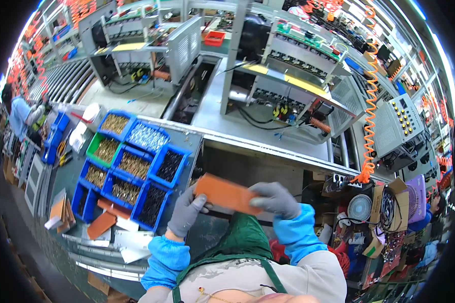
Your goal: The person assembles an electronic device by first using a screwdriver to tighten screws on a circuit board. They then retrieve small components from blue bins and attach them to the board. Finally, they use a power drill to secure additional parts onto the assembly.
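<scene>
Busy factory hall, with a grey steel conveyor line (217, 116) along the far side of a green-topped workbench (68, 174). On that line, an open metal cabinet (184, 50) at far left and a second cabinet (302, 58) at far right, both with wiring exposed. On the left of the bench, blue bins (91, 202) and one green bin (97, 159), mostly stocked with small metal and black parts. To the right, a coiled orange hose (371, 101) and a fan (359, 207).

Orange plate (227, 194) held up near the middle, between both gloved hands, in front of a green apron (242, 237). Left hand (186, 211) pinching the plate's left end, thumb on the upper face, other fingers mostly hidden behind. Right hand (277, 199) closed around the right end, fingers blurred; cannot tell their exact placing.

As for progress, judged early: plate in hand but not fitted to anything, both cabinets apparently unfinished. More orange plates (101, 225) loose at near left, just beside the bins, untouched by either hand. Cannot tell the number already done
</scene>
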A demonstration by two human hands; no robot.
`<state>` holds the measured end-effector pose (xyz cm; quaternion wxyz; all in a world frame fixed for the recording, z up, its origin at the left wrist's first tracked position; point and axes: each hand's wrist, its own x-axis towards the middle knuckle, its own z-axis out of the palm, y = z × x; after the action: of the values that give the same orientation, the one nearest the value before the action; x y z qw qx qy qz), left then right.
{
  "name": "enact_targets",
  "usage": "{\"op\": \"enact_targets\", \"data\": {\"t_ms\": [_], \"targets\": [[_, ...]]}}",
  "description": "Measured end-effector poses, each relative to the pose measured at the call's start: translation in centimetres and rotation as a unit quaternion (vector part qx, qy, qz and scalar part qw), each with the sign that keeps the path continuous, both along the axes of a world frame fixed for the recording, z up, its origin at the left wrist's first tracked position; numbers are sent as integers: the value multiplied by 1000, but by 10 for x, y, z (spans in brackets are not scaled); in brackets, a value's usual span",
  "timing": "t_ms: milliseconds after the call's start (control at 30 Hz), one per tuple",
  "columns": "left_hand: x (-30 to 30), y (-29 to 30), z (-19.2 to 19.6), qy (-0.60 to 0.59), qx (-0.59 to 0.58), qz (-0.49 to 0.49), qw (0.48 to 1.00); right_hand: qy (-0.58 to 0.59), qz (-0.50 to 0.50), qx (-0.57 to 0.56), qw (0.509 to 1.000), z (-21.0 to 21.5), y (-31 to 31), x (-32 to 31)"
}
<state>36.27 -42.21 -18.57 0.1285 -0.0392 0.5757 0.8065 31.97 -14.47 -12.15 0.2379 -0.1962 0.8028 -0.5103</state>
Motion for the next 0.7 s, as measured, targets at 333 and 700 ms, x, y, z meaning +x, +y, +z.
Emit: {"op": "enact_targets", "data": {"t_ms": [333,700], "targets": [[-118,101,-13,-77,-86,-60,991,388,-504,-166,754,149,277,-255],[-164,150,-25,-78,-112,-142,980,320,-522,134,779,147,321,-370]]}}
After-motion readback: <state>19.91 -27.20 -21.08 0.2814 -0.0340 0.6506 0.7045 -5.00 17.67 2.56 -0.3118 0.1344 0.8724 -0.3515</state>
